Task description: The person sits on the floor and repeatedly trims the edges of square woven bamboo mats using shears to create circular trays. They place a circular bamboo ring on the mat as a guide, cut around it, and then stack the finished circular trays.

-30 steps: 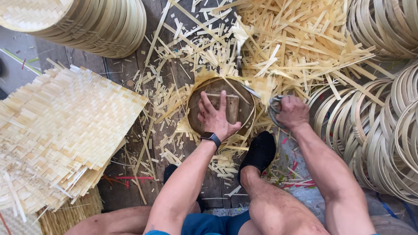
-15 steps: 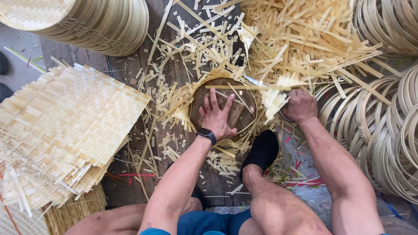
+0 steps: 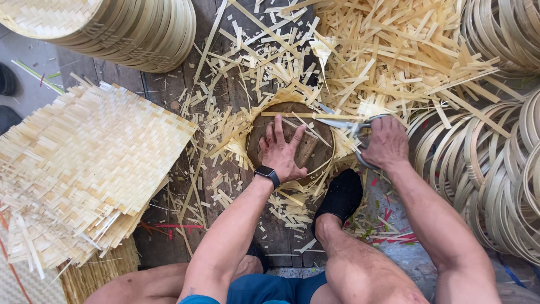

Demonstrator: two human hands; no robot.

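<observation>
The left hand [image 3: 283, 151] lies flat and spread, fingers fanned out, pressing down on a round woven disc [image 3: 315, 160] that sits on the dark plank floor [image 3: 222, 84] right in front of the person. A black wristwatch [image 3: 268, 175] bands that wrist. The palm holds nothing; it simply pins the disc in place.

Over on the other side, the right hand [image 3: 385, 143] is curled tight around the handles of a pair of metal shears [image 3: 343, 124], whose blades reach leftward across the top rim of the disc, just above the left fingertips. A thin bamboo strip [image 3: 292, 115] lies across the disc's upper edge, near the blades.

A foot in a black sock [image 3: 339, 197] is planted just below the disc, between the two forearms.

All around, pale bamboo offcuts [image 3: 388, 56] litter the floor, thickest above and to the right of the disc. A large square woven mat [image 3: 84, 169] lies well to the left, edges frayed. A stack of woven round trays [image 3: 129, 28] fills the upper left corner, and piles of bamboo hoops [image 3: 495, 169] crowd the right edge. Red tape scraps [image 3: 177, 226] show on the floor near the mat's lower corner. No packages, labels or signs can be made out.
</observation>
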